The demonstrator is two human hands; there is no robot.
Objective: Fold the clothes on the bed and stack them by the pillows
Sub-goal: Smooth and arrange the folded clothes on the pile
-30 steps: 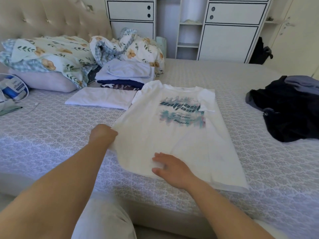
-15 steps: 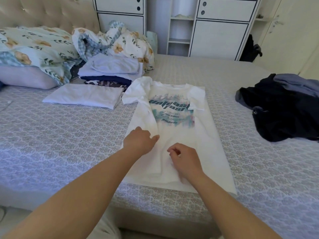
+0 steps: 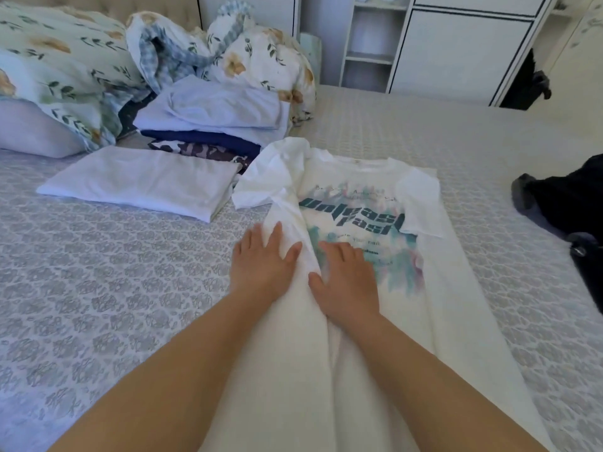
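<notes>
**Shirt folding, one side in and getting pressed flat**

Far left you've got the pillows (image 3: 39, 125) with a floral duvet (image 3: 65, 60) bunched over them, which is where everything's meant to end up. Just right of those sits the stack (image 3: 215, 125) of done clothes, pale on top and dark underneath, and a folded white tee (image 3: 140, 181) lies nearer us beside it, probably parked there until it goes on the pile.

Middle of the bed (image 3: 98, 288) is the shirt (image 3: 424, 288) being worked on, print side up, collar pointing away. Its left side is folded in over the middle, so there's a long ridge running toward us.

The left hand (image 3: 261, 265) lies flat on that folded flap, fingers straight and spread, gripping nothing. The right hand (image 3: 346, 282) is just beside it on the print, also flat and splayed, not holding anything. Looks to me like they're pinning and smoothing the crease so it stays put.

Far right there's a dark heap (image 3: 567, 207), well apart, I'd guess still waiting its turn.
</notes>
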